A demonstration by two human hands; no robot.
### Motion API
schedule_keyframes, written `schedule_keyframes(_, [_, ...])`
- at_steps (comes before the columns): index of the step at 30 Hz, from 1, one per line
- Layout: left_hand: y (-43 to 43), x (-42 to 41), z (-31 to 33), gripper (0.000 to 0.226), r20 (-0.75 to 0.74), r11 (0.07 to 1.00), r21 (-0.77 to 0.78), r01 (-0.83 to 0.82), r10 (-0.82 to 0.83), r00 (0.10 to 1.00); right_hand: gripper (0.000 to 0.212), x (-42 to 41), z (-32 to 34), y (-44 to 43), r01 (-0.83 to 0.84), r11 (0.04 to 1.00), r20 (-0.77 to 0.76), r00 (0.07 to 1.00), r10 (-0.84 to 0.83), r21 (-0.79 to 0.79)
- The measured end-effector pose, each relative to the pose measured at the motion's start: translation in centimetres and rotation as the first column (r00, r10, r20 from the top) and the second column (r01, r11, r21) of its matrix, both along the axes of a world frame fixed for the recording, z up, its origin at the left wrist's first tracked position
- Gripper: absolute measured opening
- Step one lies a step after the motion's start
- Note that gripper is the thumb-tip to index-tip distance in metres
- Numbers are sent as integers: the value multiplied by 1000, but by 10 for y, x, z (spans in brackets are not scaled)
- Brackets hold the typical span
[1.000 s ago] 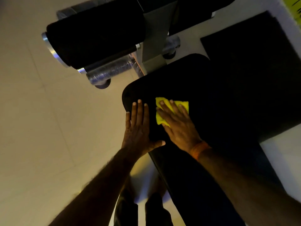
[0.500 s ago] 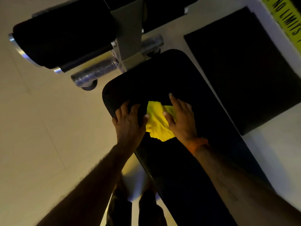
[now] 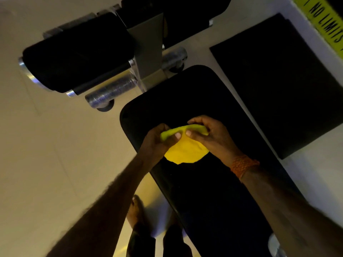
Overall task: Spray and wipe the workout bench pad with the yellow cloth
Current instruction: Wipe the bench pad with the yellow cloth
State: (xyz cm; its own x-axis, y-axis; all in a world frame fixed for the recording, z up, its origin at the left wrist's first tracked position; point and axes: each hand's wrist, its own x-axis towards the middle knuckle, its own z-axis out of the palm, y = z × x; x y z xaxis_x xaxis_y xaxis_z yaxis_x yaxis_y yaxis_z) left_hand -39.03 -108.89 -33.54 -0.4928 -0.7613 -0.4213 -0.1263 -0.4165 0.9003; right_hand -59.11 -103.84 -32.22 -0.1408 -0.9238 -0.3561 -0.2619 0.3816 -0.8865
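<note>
1. Cloth work sits in both hands: we pinch the yellow cloth (image 3: 185, 151) along its top edge. Our left hand (image 3: 157, 143) and right hand (image 3: 209, 136) are side by side, thumbs nearly meeting on our side and fingers curled over the far side.
2. Below that pinched edge the fabric hangs in a rounded flap above the bench pad (image 3: 185, 93). We cannot tell whether its lower edge touches the pad.
3. We judge this two-handed pinch to be for refolding or turning the cloth to a fresh face, not for a wiping stroke. Neither palm presses on the pad.
4. Our hands hover over the pad's far, rounded end, and the long run of it lies under our forearms.
5. Just beyond that end stand a black roller pad (image 3: 78, 58), a grey upright (image 3: 148, 47) and a wrapped bar (image 3: 111, 91). A dark floor mat (image 3: 278, 80) lies to the right, below a yellow banner (image 3: 324, 21) reading NO LIMITS. An orange wristband (image 3: 243, 165) circles our right wrist.
6. The upright meets the pad's far edge, so a stroke there would likely run into it. A pale object (image 3: 274, 243) at the lower right is too blurred to name, and we can identify no spray bottle.
</note>
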Motion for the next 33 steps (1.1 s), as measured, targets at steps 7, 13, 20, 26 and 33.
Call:
schedule_keyframes(7, [-1,23,-8,48,424,858,-512,-31,284,860,27,27,-22,-40,-19,999,-248,969,9,-38])
schedule_keyframes(13, [-40,38,-24,64,695,705,-656,269,424,581,36,38,-38,-88,4,991,-421,905,-61,-135])
schedule_keyframes(20, [-24,-9,-67,75,871,565,-462,683,145,469,53,19,-63,-41,-149,984,-608,791,61,-95])
schedule_keyframes(26, [-38,-9,-72,67,852,576,-515,635,258,456,66,12,-71,-30,-287,958,-685,700,201,-13])
schedule_keyframes(33, [-37,-22,-70,67,822,713,-542,445,341,456,66,10,-74,-27,-274,962,-689,700,186,-18])
